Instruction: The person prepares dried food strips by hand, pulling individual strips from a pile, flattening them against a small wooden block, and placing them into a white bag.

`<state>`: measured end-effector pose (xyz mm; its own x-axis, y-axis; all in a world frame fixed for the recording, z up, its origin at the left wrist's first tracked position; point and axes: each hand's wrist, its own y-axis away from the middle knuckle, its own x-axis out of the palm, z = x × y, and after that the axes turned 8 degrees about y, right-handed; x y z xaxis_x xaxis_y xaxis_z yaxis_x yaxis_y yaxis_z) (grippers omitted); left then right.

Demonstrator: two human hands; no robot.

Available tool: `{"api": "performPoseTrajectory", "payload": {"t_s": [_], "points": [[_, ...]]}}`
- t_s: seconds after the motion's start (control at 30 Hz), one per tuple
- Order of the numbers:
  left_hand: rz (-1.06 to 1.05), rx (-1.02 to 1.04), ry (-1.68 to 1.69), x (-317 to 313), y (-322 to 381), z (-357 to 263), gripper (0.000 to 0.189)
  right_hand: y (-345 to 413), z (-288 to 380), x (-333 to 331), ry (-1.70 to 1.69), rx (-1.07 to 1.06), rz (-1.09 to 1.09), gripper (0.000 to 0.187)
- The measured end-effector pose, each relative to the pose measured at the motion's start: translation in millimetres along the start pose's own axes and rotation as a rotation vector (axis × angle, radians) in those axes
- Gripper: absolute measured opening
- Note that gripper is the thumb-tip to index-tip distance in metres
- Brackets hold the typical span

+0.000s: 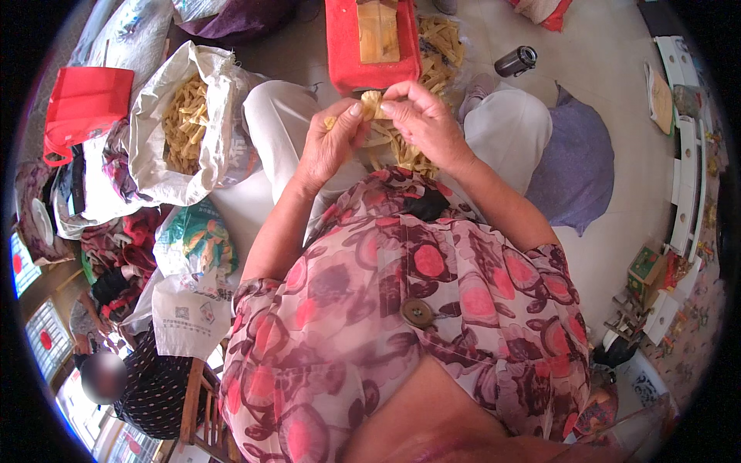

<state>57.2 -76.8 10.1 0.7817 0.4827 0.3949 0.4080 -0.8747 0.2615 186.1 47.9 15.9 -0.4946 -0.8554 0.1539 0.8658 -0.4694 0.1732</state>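
Observation:
Between both hands, in front of my lap, is a bunched yellowish strip (372,105) of dried-looking material. My left hand (334,136) grips its left part, the thumb pressed on top, and a small end pokes out beside the fist. The thumb and fingers of my right hand (425,122) pinch its right side. Below the hands, loose yellowish strips (405,155) lie over my lap. Just beyond the hands stands a red cloth-covered stool or bench (352,72) with a yellowish wooden block (379,35) on it.
An open white woven sack (145,156) of similar strips stands at the left, near a red bag (87,104). More strips (443,46) lie right of the red bench. A dark flask (515,61) and a grey-blue cloth (570,156) are to the right. Another person (156,382) sits at lower left.

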Motion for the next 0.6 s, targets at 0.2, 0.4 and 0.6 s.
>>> {"api": "performPoseTrajectory", "payload": {"t_s": [0.2, 0.4, 0.6], "points": [[0.053, -0.029, -0.254, 9, -6, -5, 0.028, -4, 2, -10, -0.214, 0.225, 0.015, 0.011], [0.096, -0.065, 0.299, 20, 2, -21, 0.025, -10, 14, -37, -0.372, 0.176, -0.01, 0.011], [-0.094, 0.129, -0.241, -14, -7, -18, 0.036, -9, 13, -43, -0.31, 0.123, -0.058, 0.008]]}}
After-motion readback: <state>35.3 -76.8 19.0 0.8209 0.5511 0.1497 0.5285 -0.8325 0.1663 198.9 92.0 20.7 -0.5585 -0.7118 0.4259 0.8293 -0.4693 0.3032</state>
